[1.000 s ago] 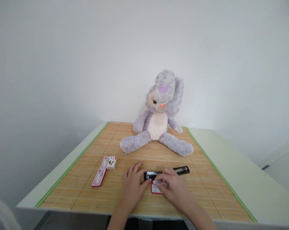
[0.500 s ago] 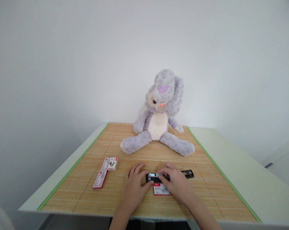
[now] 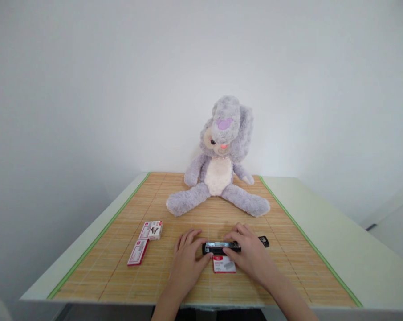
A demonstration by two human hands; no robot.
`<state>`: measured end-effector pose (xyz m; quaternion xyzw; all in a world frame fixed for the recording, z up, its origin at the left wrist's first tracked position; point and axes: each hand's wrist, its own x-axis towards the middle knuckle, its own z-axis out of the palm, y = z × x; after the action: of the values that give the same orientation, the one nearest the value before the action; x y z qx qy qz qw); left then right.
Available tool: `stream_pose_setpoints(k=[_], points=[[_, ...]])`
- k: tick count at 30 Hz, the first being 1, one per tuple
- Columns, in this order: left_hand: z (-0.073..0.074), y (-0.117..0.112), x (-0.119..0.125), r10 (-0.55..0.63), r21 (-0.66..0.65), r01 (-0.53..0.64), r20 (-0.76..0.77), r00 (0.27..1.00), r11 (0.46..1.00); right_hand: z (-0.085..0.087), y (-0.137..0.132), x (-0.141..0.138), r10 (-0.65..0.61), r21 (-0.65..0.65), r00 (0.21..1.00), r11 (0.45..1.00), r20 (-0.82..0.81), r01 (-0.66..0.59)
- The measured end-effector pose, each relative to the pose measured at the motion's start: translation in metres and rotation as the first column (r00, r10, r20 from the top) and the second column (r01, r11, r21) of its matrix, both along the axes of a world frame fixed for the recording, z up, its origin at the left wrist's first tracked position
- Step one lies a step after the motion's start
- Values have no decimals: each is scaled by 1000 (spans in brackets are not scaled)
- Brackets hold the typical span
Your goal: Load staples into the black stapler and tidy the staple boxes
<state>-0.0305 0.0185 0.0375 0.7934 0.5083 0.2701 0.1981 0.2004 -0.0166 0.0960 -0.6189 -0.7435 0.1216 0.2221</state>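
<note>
A black stapler lies opened out flat on the mat, its silvery magazine facing up. My left hand steadies the stapler's left end between thumb and forefinger, with the other fingers resting on the mat. Over its middle, my right hand is closed with thumb and fingers on the black body, hiding that part; whether it also pinches staples cannot be seen. The far right tip of the stapler shows beyond the knuckles. Just in front of the stapler is a red-and-white staple box, partly behind my right thumb.
To the left lie two flat red-and-white boxes and a small white box with a stapler picture. A grey plush rabbit sits at the back against the wall. Beneath everything is a bamboo mat with green edging on a pale table.
My right hand has slid right along the stapler, uncovering more of the magazine and covering more of its right part. My left hand keeps its place. The view has shifted slightly.
</note>
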Motion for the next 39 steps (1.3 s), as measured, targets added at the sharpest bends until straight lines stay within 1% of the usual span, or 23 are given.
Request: stream_pose_setpoints(k=[3, 6, 9, 15, 18, 21, 25, 27, 28, 29, 31, 32, 34, 36, 39], points=[[1, 0, 0, -4, -11, 4, -3, 1000, 1000, 3, -6, 12, -16, -2, 997, 1000, 69, 16], [1, 0, 0, -3, -10, 3, -8, 1000, 1000, 2, -10, 16, -4, 0, 996, 1000, 85, 4], [1, 0, 0, -5, -11, 5, -14, 1000, 1000, 1, -9, 10, 28, -7, 997, 1000, 76, -28], [2, 1, 0, -9, -14, 9, -14, 1000, 1000, 4, -7, -15, 100, -12, 994, 995, 37, -100], [2, 0, 0, -5, -11, 5, -9, 1000, 1000, 5, -7, -15, 108, -23, 993, 994, 44, -107], [1, 0, 0, -3, -11, 3, -10, 1000, 1000, 6, -5, 5, 86, -5, 994, 996, 66, -86], [0, 0, -1, 5, -13, -5, -14, 1000, 1000, 1, -5, 58, -57, 81, 998, 995, 39, 54], [0, 1, -1, 14, -10, -14, -14, 1000, 1000, -5, -10, 86, -107, 72, 994, 992, -21, 108], [-1, 1, 0, 16, -9, -16, -13, 1000, 1000, -8, -14, 98, -122, 30, 990, 992, -71, 124], [-1, 1, 0, 16, -10, -16, -13, 1000, 1000, -11, -18, 107, -140, -32, 981, 990, -134, 137], [0, 1, 0, 11, -14, -11, -13, 1000, 1000, -15, -26, 119, -143, -172, 952, 980, -271, 98], [0, 1, 0, 11, -15, -11, -12, 1000, 1000, -16, -29, 122, -138, -221, 932, 973, -336, 64], [0, 1, 0, 11, -14, -12, -8, 1000, 1000, -14, -33, 122, -119, -255, 890, 967, -440, 3], [0, 1, 0, 13, -12, -13, -6, 1000, 1000, -9, -33, 116, -104, -230, 857, 973, -505, -17], [0, 1, 0, 10, -12, -10, -10, 1000, 1000, 2, -27, 103, -68, -181, 828, 983, -556, -41]])
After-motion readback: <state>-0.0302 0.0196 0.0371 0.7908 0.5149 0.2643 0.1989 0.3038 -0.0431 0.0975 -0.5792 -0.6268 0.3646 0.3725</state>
